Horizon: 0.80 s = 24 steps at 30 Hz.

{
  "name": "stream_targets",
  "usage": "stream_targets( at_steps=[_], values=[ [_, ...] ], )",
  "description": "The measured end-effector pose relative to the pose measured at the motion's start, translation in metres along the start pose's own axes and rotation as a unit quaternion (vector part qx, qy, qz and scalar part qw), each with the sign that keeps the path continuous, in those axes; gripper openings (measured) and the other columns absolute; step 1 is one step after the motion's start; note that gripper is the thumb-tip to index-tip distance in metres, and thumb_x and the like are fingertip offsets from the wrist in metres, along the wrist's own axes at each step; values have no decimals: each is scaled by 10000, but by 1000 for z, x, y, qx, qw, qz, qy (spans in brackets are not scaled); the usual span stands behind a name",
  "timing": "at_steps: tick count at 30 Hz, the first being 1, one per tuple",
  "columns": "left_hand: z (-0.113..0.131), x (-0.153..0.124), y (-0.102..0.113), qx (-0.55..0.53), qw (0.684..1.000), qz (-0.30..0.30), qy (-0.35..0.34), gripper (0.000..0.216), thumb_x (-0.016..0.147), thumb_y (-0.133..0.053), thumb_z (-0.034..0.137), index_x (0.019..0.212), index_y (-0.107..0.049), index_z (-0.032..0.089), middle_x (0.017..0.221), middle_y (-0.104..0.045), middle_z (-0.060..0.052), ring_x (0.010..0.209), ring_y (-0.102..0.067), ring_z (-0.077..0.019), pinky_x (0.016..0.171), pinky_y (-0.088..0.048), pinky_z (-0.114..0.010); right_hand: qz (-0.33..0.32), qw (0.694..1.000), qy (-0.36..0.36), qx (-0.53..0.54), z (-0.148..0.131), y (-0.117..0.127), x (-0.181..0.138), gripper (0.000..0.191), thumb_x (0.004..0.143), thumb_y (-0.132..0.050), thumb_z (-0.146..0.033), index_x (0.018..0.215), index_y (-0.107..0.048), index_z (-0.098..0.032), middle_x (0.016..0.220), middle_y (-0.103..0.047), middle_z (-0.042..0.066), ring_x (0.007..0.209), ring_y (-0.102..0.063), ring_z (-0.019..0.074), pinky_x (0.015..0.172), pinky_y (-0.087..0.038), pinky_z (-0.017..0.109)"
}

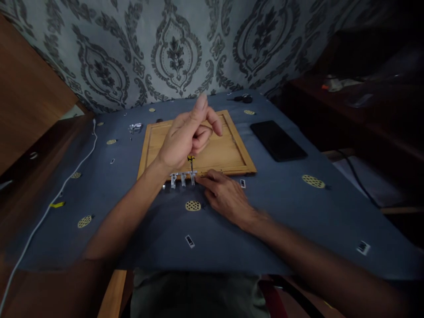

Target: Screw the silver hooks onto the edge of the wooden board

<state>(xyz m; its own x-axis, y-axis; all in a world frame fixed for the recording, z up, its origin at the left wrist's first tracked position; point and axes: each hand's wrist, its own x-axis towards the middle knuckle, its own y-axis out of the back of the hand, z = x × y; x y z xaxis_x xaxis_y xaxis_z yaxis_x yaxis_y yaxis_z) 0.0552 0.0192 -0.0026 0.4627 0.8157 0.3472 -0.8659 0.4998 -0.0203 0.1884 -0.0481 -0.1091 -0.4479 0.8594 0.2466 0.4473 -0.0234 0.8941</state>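
Note:
My left hand (pixel 188 134) is raised over the near edge of a wooden framed panel (pixel 228 152), fingers curled round the handle of a small screwdriver (pixel 191 162) that points straight down. Its tip meets a metal hinge (pixel 183 177) with several tabs lying along the panel's near edge. My right hand (pixel 225 194) rests on the blue cloth (pixel 298 212) just right of the hinge, fingers pressed together at the hinge's end.
A black phone (pixel 277 140) lies right of the panel. A second metal hinge (pixel 135 127) sits at the far left, a dark object (pixel 243 99) at the back. A white cable (pixel 66 185) runs along the left edge. A dark cabinet (pixel 364 88) stands right.

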Motion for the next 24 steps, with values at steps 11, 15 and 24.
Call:
stream_targets(
  at_steps=[11,15,24],
  values=[
    [-8,-6,-13,19,984,167,-57,478,950,-538,574,700,-598,171,506,-262,71,400,-236,-47,376,-195,-201,-22,1000,-6,4,-1,2,0,458,857,-491,-28,1212,-711,-216,1027,-663,77,867,-625,190,723,-481,283],
    [-6,-1,-6,-18,993,110,-35,584,926,-485,675,671,-593,162,447,-223,84,352,-172,-38,343,-162,-199,-26,1000,-10,2,-1,2,1,444,857,-496,-35,1197,-716,-217,1018,-665,74,865,-619,186,745,-488,288],
    [-6,-4,-3,17,990,119,-69,500,931,-544,612,680,-608,184,477,-307,69,396,-245,-58,385,-222,-223,-26,1000,-11,-6,-3,5,0,470,847,-510,-24,1223,-714,-219,1016,-672,79,867,-636,192,725,-495,291]
  ],
)
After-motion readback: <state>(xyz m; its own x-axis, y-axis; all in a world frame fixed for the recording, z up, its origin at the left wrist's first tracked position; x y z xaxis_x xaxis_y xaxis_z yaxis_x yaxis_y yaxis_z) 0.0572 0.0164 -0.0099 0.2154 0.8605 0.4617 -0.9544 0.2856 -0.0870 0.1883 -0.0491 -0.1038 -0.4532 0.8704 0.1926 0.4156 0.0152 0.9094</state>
